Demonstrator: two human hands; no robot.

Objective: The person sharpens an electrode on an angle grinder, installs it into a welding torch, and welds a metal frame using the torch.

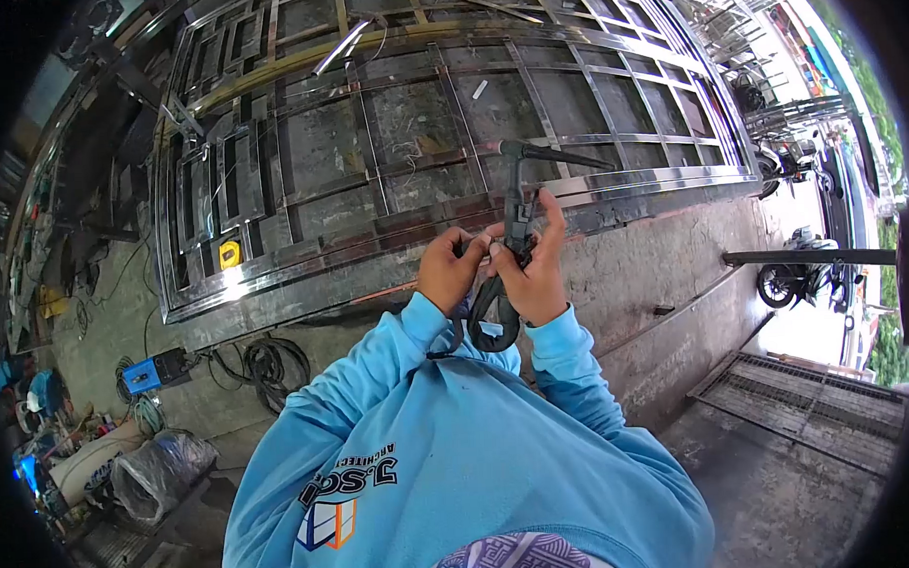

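Observation:
My right hand (539, 276) is closed around the handle of a black TIG welding torch (515, 197), its index finger raised along the side. The torch stands upright, with its head and long back cap (570, 158) pointing right over the frame. Its black cable (493, 328) loops below my hands. My left hand (448, 272) is beside the handle, thumb and fingers pinched together, touching the right fingertips; what they pinch is too small to make out. Both hands are just in front of a large shiny metal gate frame (621, 186).
A yellow tape measure (230, 254) lies on the frame's near left corner. On the floor at left are a blue machine (154, 373) and coiled black cable (277, 375). A metal grating (804, 402) is at right, with a parked motorcycle (810, 277) beyond.

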